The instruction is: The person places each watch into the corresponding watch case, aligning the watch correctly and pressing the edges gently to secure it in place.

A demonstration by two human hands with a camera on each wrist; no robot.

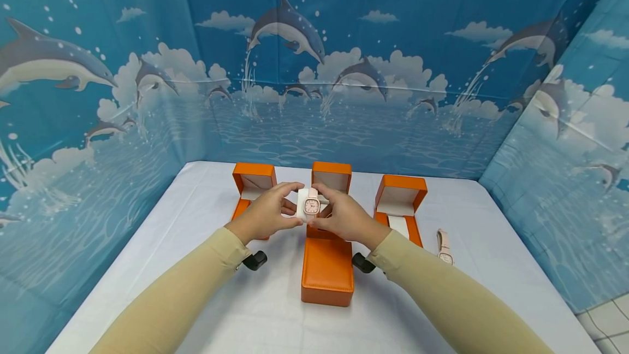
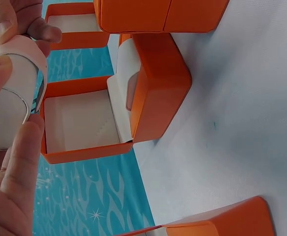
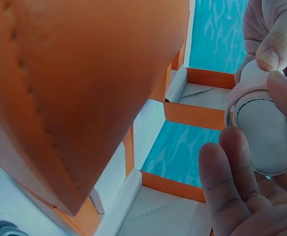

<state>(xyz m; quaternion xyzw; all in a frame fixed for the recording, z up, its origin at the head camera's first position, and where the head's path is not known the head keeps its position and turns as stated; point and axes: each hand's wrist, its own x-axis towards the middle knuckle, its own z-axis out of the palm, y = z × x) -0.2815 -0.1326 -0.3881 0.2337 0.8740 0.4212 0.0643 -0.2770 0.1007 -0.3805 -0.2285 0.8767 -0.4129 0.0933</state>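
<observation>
Blue cloth fills the whole back, dolphins leaping over printed waves, and below it spreads the white-covered table. In come two tan sleeves from the near side, one at each flank! Four orange boxes on the table: the closed box sits nearest, square in the centre, with the middle open box just behind it, the left open box and the right open box out on either side, all three lids up. Now the hands, and it's a double hold: the left hand has thumb and fingers clamped on the left end of a white cushion, while the right hand pinches at the strap from the other side. And there's the pink watch, wrapped round that cushion, raised between the two hands in front of the middle open box, its dial facing the head camera. Off to the right, a second pink watch lies on the cloth beside the right open box.
</observation>
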